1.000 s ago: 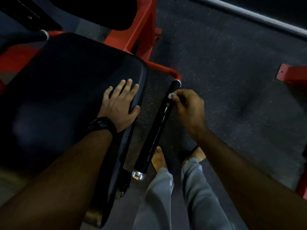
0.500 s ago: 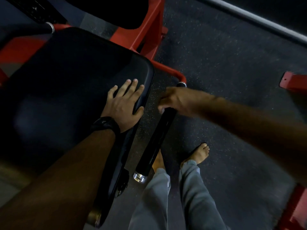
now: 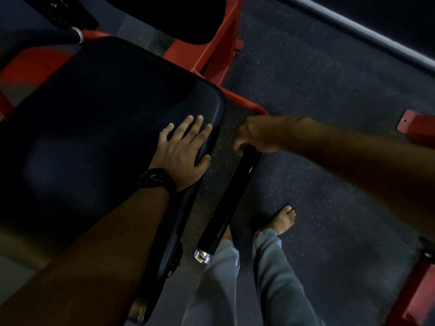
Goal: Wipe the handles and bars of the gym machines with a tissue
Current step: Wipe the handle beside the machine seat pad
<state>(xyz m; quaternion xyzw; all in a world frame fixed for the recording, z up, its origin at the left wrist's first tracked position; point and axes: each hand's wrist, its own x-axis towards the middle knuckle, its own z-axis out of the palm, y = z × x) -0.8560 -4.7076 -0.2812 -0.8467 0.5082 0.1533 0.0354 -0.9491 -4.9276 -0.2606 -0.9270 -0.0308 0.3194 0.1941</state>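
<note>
The left hand [image 3: 181, 149] lay flat on the black seat pad [image 3: 106, 114], fingers [image 3: 195, 128] straight and spread. Just right of it, the black handle [image 3: 230, 198] slanted down from the red frame [image 3: 244, 103]; the right hand [image 3: 256, 135] gripped its upper end, fingers curled round it, any tissue hidden.
</note>
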